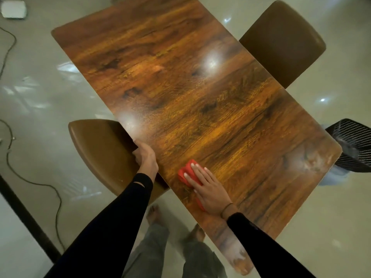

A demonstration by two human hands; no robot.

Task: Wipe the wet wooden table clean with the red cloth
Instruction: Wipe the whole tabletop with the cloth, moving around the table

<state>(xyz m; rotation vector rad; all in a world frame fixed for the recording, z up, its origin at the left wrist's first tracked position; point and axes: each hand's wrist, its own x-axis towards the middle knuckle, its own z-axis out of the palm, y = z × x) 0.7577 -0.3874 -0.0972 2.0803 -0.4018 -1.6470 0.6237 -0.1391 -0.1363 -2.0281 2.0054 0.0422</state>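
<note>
While the left hand (145, 155) is gripping the wooden surface's (180, 87) near edge, the right hand (208, 189) is pressing the red cloth (185, 171) flat with spread fingers, mid-wipe, likely needing a sweep toward the far end

The wooden table (180, 93) is a long rectangle with rounded corners and a glossy, dark-streaked orange-brown grain, running diagonally from the upper left to the lower right. Pale hazy patches show near its right corner and its near end. The red cloth (186, 172) lies bunched flat on the top close to the near long edge, partly covered by a flat hand.
</note>
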